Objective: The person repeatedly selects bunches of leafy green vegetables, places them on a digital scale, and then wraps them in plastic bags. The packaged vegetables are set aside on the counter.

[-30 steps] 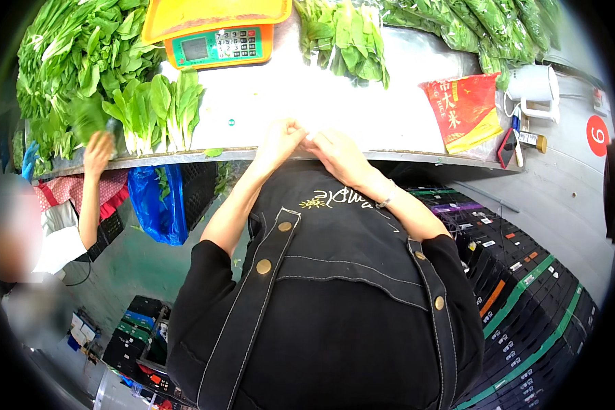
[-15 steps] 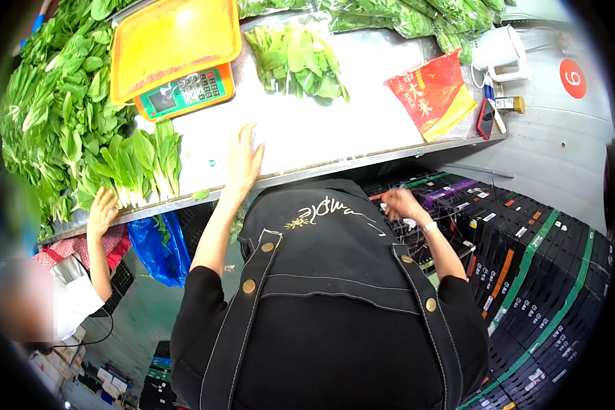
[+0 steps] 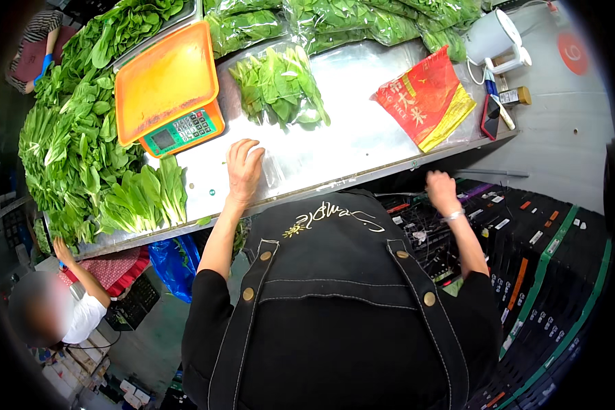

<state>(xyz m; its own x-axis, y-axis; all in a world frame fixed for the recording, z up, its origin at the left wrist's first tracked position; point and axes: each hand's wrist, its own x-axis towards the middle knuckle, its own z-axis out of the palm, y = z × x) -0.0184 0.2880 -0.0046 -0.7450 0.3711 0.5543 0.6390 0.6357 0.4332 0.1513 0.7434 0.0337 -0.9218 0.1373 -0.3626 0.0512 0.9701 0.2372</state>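
My left hand (image 3: pixel 244 167) rests on the metal table (image 3: pixel 348 154) near its front edge, fingers slightly bent, nothing seen in it. Just beyond it lies a clear bag of leafy greens (image 3: pixel 280 85). To its left stands an orange scale (image 3: pixel 167 85) with a green keypad panel. Past the table's front edge, my right hand (image 3: pixel 442 190) is held closed above the black crates (image 3: pixel 526 239); whatever its fingers may hold is hidden. A red and yellow plastic bag (image 3: pixel 424 99) lies flat on the table near that hand.
Loose greens (image 3: pixel 75 143) are heaped at the left, and bagged greens (image 3: pixel 362 24) line the back. A white jug (image 3: pixel 492 37), a phone (image 3: pixel 490 116) and a small jar (image 3: pixel 514 96) sit at the right. A co-worker's hand (image 3: pixel 63 253) touches the table's left end.
My right hand has lifted up and right from the crates toward the table edge. My left hand stays at the table, its fingers more bent. The co-worker's hand has moved left, away from the greens.
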